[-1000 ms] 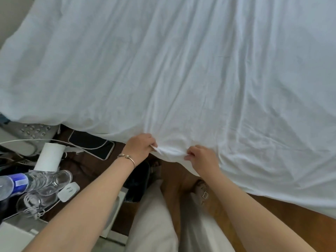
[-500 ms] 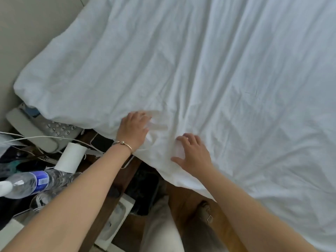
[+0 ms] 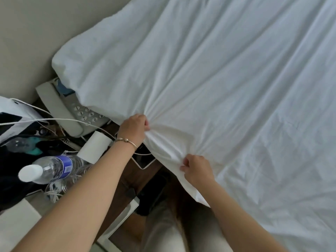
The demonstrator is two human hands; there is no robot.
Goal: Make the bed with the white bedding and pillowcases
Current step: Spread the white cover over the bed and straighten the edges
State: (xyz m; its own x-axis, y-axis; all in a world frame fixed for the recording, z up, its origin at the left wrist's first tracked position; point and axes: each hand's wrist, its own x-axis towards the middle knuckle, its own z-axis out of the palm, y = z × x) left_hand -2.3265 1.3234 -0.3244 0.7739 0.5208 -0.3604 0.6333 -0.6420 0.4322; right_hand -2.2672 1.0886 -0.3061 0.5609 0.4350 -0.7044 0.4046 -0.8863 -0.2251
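Both hands, left hand (image 3: 135, 127) and right hand (image 3: 197, 169), clench the soft, thin, creased white cotton sheet (image 3: 227, 88) at lower centre. It looks light and limp. Best gripped along its edge.

You've only got the one wide-angle head cam here, looking steeply down and forward from right above the bed edge, close in: white sheet (image 3: 227, 88) fills the right, cluttered nightstand (image 3: 141, 177) sits lower left.

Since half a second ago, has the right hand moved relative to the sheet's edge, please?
Yes. The right hand, which lay flat on the sheet, has drawn back toward the near edge and now pinches the fabric there.
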